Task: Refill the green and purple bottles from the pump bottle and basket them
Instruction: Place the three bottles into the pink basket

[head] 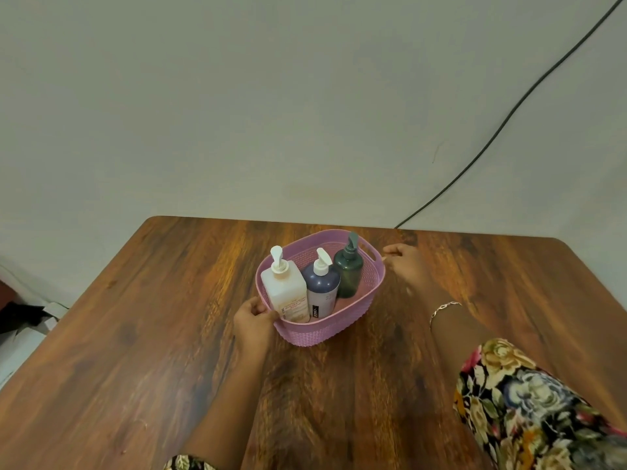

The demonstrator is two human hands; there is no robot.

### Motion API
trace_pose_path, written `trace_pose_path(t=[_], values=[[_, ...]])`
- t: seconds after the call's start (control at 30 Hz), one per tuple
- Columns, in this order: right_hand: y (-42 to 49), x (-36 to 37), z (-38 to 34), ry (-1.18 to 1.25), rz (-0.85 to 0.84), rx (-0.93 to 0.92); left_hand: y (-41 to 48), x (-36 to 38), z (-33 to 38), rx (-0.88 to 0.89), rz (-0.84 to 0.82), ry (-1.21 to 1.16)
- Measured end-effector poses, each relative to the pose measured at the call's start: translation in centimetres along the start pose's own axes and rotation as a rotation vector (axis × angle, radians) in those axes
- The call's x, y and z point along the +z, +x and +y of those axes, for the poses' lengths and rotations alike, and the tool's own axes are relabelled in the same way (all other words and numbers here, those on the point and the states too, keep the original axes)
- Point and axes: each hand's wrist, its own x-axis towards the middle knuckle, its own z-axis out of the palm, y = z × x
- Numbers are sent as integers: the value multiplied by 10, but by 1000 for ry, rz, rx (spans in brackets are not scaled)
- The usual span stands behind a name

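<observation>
Head view looks down on a lilac basket [339, 330] standing near the middle of a wood-grain surface [135, 334], with all three bottles upright inside it. They form a slanted row running from the basket's 8 o'clock end to its 2 o'clock end. The white pump bottle [286, 293] is at the 8 o'clock end. The purple bottle [320, 286], topped by a white pump, sits in the middle, touching the pump bottle's side. The green bottle [349, 273], with a dark green pump, stands at the 2 o'clock end close to the handle slot in the basket wall. The left hand [254, 320] is at the basket's 8 o'clock side, fingers curled against the outer wall and thumb hooked over the rim, gripping it. The right hand [405, 262] lies at the basket's 3 o'clock side, right by the rim beside the handle slot. Its fingers are loosely bent and blurred, and I cannot tell whether they hold the rim or only come up to it. A thin bracelet [444, 308] circles the right wrist, and a floral sleeve [526, 401] covers that arm at 5 o'clock in the frame. Beyond the surface, at 12 o'clock, rises a pale wall [237, 96], and a dark cable [509, 113] runs down it from 1 o'clock to the surface's far edge.
</observation>
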Motion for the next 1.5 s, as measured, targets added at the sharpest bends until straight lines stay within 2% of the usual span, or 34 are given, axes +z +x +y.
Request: trace_pose_path(t=[0.13,0.4,0.53,0.7,1.0,1.3,1.5], values=[[9,7,-10,-112,-104,17,6,2,2,-3,1,-18],[17,17,-14,-318,-98,-42,13,5,0,-16,11,-55],[19,22,-12,-291,-37,-44,10,5,2,3,20,-108],[12,16,-11,-273,-39,-21,18,1,26,18,4,-137],[10,-3,-25,-90,2,45,60,-10,85,51,-194,41],[31,0,-40,57,40,94,115,8,117,111,-280,106],[55,10,-39,39,56,79,141,21,115,113,-322,164]])
